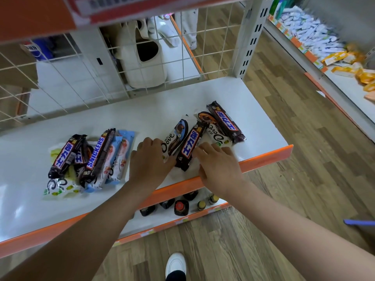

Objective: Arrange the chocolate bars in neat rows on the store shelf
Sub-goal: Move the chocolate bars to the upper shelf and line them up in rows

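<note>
Both hands are down on the white shelf point(233, 94) near its orange front lip. The left hand point(149, 161) lies flat, fingers loosely extended, on the lower end of a white Dove bar point(176, 136); that grip is open and presses rather than pinches. The right hand point(218, 161) has its fingertips against the right edge of the dark Snickers bar point(189, 148), which lies between the hands and overlaps the Dove bar; I can't tell if the thumb is hooked under it. At 1 o'clock from the hands a second Dove bar point(213, 128) sits tucked under another Snickers bar point(225, 122), all four fanned at a slant, not yet parallel. At 9 o'clock, well apart, sits a messy pile of bars point(89, 161), unsorted. Risks, as I judge them: the wrappers look slick, so pushing one bar likely drags the bar beneath it and skews the row. The near bar ends lie close to the front lip, so a pull toward 6 o'clock could tip one off onto the bottles point(180, 206) on the lower shelf or the floor.
</note>
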Motion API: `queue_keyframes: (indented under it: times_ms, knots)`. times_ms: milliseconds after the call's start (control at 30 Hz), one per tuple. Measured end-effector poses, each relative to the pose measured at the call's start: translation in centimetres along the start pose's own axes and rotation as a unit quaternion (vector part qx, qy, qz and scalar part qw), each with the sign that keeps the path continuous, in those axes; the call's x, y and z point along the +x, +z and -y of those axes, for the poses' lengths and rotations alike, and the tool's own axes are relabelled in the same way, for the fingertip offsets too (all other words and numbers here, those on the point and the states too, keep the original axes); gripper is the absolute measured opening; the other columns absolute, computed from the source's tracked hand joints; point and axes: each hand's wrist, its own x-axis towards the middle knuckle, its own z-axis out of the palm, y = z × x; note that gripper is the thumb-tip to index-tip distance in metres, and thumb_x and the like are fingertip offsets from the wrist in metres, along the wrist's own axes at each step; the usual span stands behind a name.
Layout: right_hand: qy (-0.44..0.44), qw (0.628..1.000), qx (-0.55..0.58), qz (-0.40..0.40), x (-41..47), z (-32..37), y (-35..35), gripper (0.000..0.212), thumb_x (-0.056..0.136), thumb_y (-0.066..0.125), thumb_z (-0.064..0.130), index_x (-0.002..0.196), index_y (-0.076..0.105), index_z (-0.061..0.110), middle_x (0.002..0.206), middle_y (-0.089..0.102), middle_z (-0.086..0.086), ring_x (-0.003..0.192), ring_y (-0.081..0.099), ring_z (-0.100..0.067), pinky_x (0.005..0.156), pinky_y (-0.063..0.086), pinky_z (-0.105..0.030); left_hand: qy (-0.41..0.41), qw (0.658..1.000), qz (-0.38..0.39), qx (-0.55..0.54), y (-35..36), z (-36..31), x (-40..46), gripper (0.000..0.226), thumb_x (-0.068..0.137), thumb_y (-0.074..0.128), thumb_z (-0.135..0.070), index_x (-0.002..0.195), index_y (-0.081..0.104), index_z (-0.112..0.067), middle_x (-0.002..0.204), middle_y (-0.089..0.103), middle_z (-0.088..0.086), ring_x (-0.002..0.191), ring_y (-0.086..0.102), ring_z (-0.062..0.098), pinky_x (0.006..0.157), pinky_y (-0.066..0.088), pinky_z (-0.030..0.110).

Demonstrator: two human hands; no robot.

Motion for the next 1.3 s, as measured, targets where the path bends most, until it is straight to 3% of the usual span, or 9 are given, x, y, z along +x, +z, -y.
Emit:
queue_keyframes:
  times_ms: [267, 367, 500, 600, 667, 800, 967, 1133, 1300]
  knots:
    - [-0.011, 1.000, -0.009, -0.021, 1.6, 0.3, -0.5, 0.069, 0.068, 0.075, 0.011, 0.133, 0.052, 0.019, 0.124, 0.060, -0.005, 0.104, 0.061, -0.029, 0.078, 0.050, -0.042, 0.061, 0.998, -0.009, -0.033, -1.1, -0.3, -1.5, 0.042, 0.081, 0.061, -0.042, 0.115, 0.055, -0.017, 0.101, 0.051, -0.002, 0.096, 0.050, 0.017, 0.080, 0.033, 0.030]
    - [-0.036, 0.997, -0.036, -0.050, 2.0, -0.1, -0.2, 0.055, 0.068, 0.078, 0.013, 0.120, 0.064, 0.022, 0.122, 0.063, -0.002, 0.108, 0.061, -0.026, 0.087, 0.049, -0.047, 0.119, 0.993, -0.008, -0.006, -0.6, -0.8, -1.8, 0.045, 0.080, 0.061, -0.042, 0.117, 0.055, -0.018, 0.101, 0.050, -0.002, 0.099, 0.050, 0.018, 0.079, 0.027, 0.029]
    - [-0.054, 0.996, -0.044, -0.048, 1.7, -1.2, -0.2, 0.035, 0.061, 0.084, 0.015, 0.094, 0.073, 0.021, 0.096, 0.071, 0.002, 0.095, 0.066, -0.022, 0.087, 0.047, -0.047, 0.142, 0.990, -0.007, -0.004, 0.3, -1.0, -1.8, 0.047, 0.077, 0.064, -0.044, 0.115, 0.057, -0.018, 0.107, 0.055, 0.000, 0.100, 0.054, 0.020, 0.081, 0.032, 0.032]
    - [-0.046, 0.997, -0.050, -0.024, 1.3, -1.8, -0.6, 0.032, 0.059, 0.086, 0.022, 0.088, 0.071, 0.022, 0.089, 0.070, 0.005, 0.092, 0.065, -0.021, 0.085, 0.047, -0.041, 0.162, 0.987, 0.003, -0.010, 0.4, -1.4, -1.9, 0.054, 0.077, 0.044, -0.058, 0.114, 0.057, -0.020, 0.111, 0.057, -0.003, 0.103, 0.054, 0.017, 0.082, 0.035, 0.031]
    - [-0.036, 0.998, -0.054, -0.017, 1.4, -2.2, -0.9, 0.032, 0.060, 0.087, 0.026, 0.088, 0.071, 0.023, 0.089, 0.069, 0.004, 0.089, 0.066, -0.021, 0.083, 0.048, -0.039, 0.139, 0.989, 0.010, -0.047, 0.4, -1.8, -1.9, 0.054, 0.082, 0.031, -0.058, 0.113, 0.056, -0.021, 0.111, 0.056, -0.006, 0.104, 0.051, 0.012, 0.083, 0.033, 0.027]
    - [-0.024, 0.999, -0.043, -0.017, 1.3, -3.0, -1.8, 0.031, 0.060, 0.085, 0.017, 0.088, 0.072, 0.017, 0.086, 0.070, 0.000, 0.085, 0.067, -0.026, 0.083, 0.049, -0.041, 0.048, 0.992, -0.014, -0.113, 0.8, -2.8, -0.7, 0.022, 0.094, 0.045, -0.032, 0.109, 0.056, -0.020, 0.109, 0.056, -0.002, 0.100, 0.054, 0.015, 0.085, 0.047, 0.036]
    - [0.009, 0.998, -0.067, 0.013, 1.7, -3.9, -2.0, 0.037, 0.063, 0.083, 0.012, 0.096, 0.068, 0.018, 0.083, 0.067, -0.001, 0.079, 0.068, -0.028, 0.086, 0.048, -0.044, 0.029, 0.998, -0.012, -0.056, 1.6, -4.3, 1.0, 0.031, 0.094, 0.047, -0.037, 0.118, 0.054, -0.018, 0.114, 0.055, 0.000, 0.105, 0.050, 0.017, 0.086, 0.038, 0.033]
    - [0.017, 0.990, -0.092, 0.108, 1.9, -5.0, -2.7, 0.041, 0.086, 0.064, 0.024, 0.125, 0.051, 0.030, 0.116, 0.055, 0.006, 0.117, 0.051, -0.018, 0.103, 0.029, -0.039, 0.000, 1.000, 0.021, 0.011, 1.5, -5.6, 2.6, 0.046, 0.090, 0.049, -0.049, 0.119, 0.051, -0.013, 0.115, 0.054, 0.006, 0.107, 0.051, 0.023, 0.087, 0.039, 0.038]
    - [0.031, 0.990, -0.055, 0.129, 1.6, -5.8, -2.8, 0.045, 0.083, 0.067, 0.033, 0.126, 0.052, 0.032, 0.122, 0.054, 0.008, 0.122, 0.046, -0.017, 0.102, 0.029, -0.039, -0.014, 0.997, 0.054, 0.044, 1.3, -6.2, 3.5, 0.056, 0.082, 0.055, -0.058, 0.116, 0.053, -0.013, 0.111, 0.056, 0.007, 0.106, 0.053, 0.025, 0.089, 0.040, 0.043]
